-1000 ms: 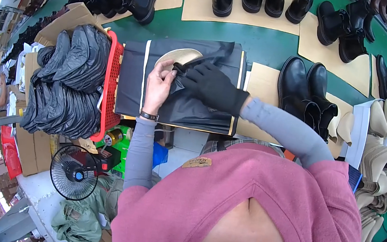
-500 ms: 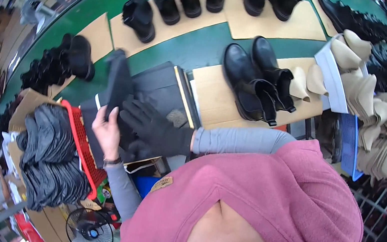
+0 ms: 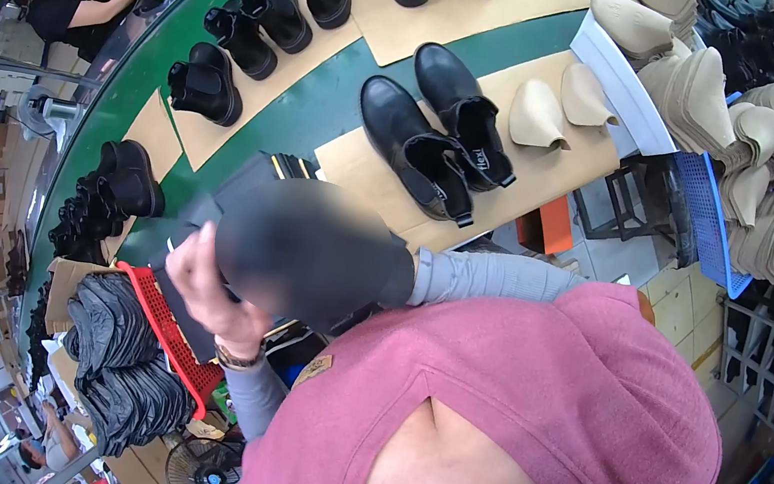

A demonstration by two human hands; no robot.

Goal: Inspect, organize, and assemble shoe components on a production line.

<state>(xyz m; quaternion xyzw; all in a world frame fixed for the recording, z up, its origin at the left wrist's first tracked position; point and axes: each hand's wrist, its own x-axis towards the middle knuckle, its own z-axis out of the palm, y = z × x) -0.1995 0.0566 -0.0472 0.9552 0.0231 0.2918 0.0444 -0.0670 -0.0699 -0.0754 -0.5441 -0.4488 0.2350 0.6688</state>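
My left hand (image 3: 211, 295) is bare, with a band at the wrist. Its fingers are bent and closed on a dark, flat black piece (image 3: 201, 210), mostly hidden by the hands. Right beside it, my right hand (image 3: 386, 277) wears a black glove; blur hides its fingers, and I cannot tell whether they touch the piece. Two black ankle boots (image 3: 404, 133) lie on a cardboard sheet (image 3: 345, 156) beyond my right forearm. Two beige toe-shaped pieces (image 3: 535, 113) lie beside the boots.
Black boots (image 3: 205, 81) line the green table (image 3: 315, 89) on more cardboard. On the left stands a red basket (image 3: 163, 313) next to stacked dark pieces (image 3: 123, 342). A white bin (image 3: 626, 77) and a blue basket (image 3: 713, 228) hold beige pieces. A person (image 3: 65, 4) works far left.
The view has shifted. The black piece, which stood upright from my left fingers, is now lower and largely covered. My gloved right hand has come up closer to my left.
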